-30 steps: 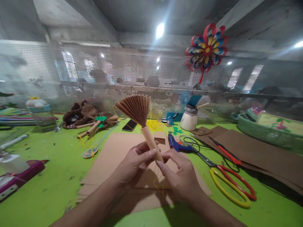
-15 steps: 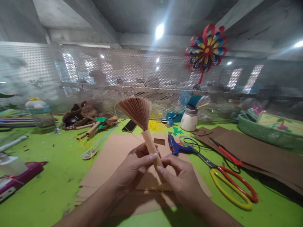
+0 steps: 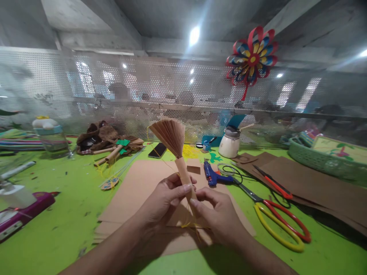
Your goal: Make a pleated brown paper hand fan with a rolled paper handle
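Observation:
A pleated brown paper fan (image 3: 169, 135) on a rolled paper handle (image 3: 185, 178) stands upright above a stack of brown cardboard sheets (image 3: 134, 191). My left hand (image 3: 162, 200) is closed round the handle's lower part, thumb on its front. My right hand (image 3: 216, 215) pinches the handle's bottom end, where thin yellow thread (image 3: 190, 225) hangs loose. A strand of the thread also runs from the fan's left edge down toward my hands.
On the green table lie a blue glue gun (image 3: 213, 176), scissors with red and yellow handles (image 3: 275, 221), red snips (image 3: 273, 185), a white jar (image 3: 229, 143), a phone (image 3: 157, 150), brown paper sheets (image 3: 315, 191), a green basket (image 3: 323, 160) and finished paper fans (image 3: 114, 151). A purple device (image 3: 20, 214) sits left.
The fan has tipped a little to the right and its pleats have closed up somewhat. My right hand has slid lower on the handle's end.

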Available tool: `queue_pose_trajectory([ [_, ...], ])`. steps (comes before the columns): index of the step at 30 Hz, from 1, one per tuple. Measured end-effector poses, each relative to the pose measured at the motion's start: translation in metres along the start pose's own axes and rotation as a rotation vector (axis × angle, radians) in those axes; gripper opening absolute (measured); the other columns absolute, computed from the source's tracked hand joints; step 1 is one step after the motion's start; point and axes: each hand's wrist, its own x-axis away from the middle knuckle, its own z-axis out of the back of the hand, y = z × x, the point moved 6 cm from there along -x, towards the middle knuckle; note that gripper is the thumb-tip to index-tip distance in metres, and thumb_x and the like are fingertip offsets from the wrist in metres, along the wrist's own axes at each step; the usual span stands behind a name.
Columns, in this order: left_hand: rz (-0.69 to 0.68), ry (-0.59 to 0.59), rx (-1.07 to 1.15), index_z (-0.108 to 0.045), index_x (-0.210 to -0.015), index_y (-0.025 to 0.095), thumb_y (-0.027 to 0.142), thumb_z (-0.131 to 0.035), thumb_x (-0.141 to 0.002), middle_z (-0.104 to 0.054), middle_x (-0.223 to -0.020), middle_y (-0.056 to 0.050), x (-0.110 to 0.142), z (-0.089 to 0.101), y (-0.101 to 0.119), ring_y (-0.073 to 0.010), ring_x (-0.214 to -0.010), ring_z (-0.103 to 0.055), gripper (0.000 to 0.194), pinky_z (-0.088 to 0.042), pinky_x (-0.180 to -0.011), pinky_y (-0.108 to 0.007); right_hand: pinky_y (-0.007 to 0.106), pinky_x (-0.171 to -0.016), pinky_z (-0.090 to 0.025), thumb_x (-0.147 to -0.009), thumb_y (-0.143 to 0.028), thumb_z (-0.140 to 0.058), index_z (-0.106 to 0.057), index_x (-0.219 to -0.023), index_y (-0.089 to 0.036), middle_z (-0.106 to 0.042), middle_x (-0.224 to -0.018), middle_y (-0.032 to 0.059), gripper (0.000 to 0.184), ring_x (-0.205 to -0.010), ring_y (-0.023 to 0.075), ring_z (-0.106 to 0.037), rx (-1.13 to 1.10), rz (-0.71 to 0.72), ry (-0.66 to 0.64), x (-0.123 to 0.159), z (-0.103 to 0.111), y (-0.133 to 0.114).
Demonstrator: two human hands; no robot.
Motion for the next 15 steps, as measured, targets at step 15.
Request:
queue_pose_trajectory([
  [15, 0.025, 0.023, 0.01, -0.068, -0.084, 0.013, 0.019, -0.081, -0.067, -0.064, -0.08, -0.005, 0.0005, 0.0006, -0.0054, -0.0158, -0.074, -0.062, 0.023, -0.051, -0.069, -0.028, 0.027, -0.055, -0.049, -0.084, -0.027, -0.058, -0.067, -0.074, -0.016, -0.065, -0.074, 0.0057, 0.017, -0.07, 0.0186, -0.06, 0.123, 0.093, -0.001, 0.0035, -0.001, 0.0031],
])
